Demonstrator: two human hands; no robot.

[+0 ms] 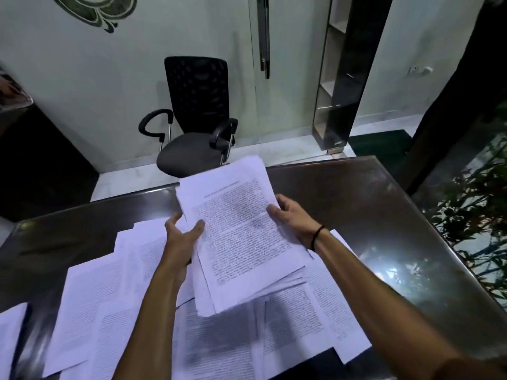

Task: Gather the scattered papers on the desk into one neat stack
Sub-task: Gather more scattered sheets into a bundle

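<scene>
A thick bundle of printed white sheets (241,237) is held up above the dark glossy desk (370,204), its edges uneven. My right hand (293,218) grips the bundle's right edge, thumb on top and fingers underneath. My left hand (182,234) sits at the bundle's left edge with the thumb pressing on the top page and the fingers spread behind. Several loose printed papers (115,297) lie overlapping on the desk below and to the left. One more sheet (11,333) pokes in at the left border.
A black mesh office chair (194,119) stands beyond the desk's far edge. A dark cabinet (41,149) is at the left and a narrow open shelf (337,78) at the back. Plant leaves (477,204) show to the right of the desk.
</scene>
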